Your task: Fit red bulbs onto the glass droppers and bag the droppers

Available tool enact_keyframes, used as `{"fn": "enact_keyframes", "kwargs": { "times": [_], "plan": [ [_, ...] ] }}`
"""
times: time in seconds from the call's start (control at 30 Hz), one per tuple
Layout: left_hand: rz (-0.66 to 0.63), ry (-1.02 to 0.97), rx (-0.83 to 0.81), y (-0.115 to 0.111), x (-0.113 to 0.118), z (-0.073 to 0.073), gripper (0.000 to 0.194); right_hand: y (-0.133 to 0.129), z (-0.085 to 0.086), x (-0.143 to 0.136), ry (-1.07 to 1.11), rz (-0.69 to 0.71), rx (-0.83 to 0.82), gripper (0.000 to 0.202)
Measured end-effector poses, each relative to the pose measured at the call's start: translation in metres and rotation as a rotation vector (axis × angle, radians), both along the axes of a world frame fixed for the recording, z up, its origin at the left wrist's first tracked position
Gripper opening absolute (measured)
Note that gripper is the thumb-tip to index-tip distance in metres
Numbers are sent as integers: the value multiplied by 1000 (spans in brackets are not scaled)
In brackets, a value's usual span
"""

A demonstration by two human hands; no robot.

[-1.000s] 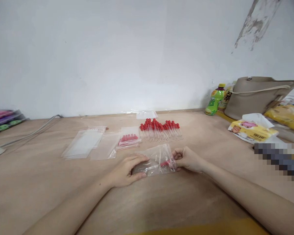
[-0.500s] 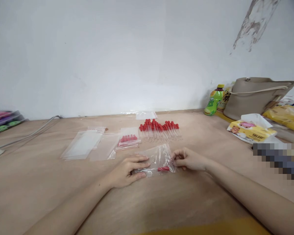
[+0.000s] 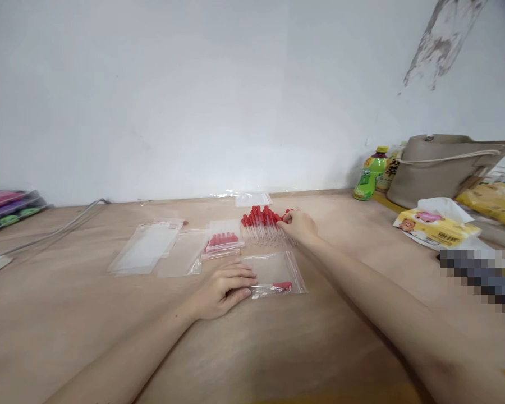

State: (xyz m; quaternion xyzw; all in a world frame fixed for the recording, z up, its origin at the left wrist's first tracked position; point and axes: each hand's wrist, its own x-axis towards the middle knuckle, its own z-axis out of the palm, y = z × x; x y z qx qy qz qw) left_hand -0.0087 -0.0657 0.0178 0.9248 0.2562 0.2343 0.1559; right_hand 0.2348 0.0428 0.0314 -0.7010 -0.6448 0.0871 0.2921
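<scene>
My left hand (image 3: 226, 289) lies flat with fingers stretched out over the left end of a clear zip bag (image 3: 273, 264). Inside that bag rests a single dropper (image 3: 283, 286) with a red bulb, its stem pointing left. Beyond the bag is a pile of glass droppers (image 3: 258, 219) with red bulbs facing the wall. My right hand (image 3: 301, 225) reaches into the right side of this pile, thumb and forefinger pinched at a red bulb, and it covers some of the droppers.
Left of the pile, a filled bag of red-bulbed droppers (image 3: 223, 241) lies near flat, stacked zip bags (image 3: 145, 249). A cable (image 3: 73, 216) crosses the far left. At right stand a green bottle (image 3: 370, 174), a grey bag (image 3: 441, 171) and a yellow tissue pack (image 3: 440, 227).
My right hand has let go of the zip bag's right edge and moved away from me to the dropper pile. The zip bag now lies flatter under my left hand, which stays put.
</scene>
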Motion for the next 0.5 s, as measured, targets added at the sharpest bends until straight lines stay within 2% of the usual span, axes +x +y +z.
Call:
{"fn": "enact_keyframes", "kwargs": {
  "times": [0.2, 0.33, 0.43, 0.5],
  "plan": [
    [13, 15, -22, 0, -1, -2, 30, 18, -2, -9, 40, -71, -81, 14],
    [0, 29, -35, 1, -1, -2, 30, 10, 2, -2, 118, -8, -29, 23],
    [-16, 32, -30, 1, -1, -2, 30, -7, -2, 10, 291, 85, 106, 28],
    [-12, 39, -35, 1, 0, -2, 30, -25, -11, 21, 557, 181, 271, 36]
  ]
}}
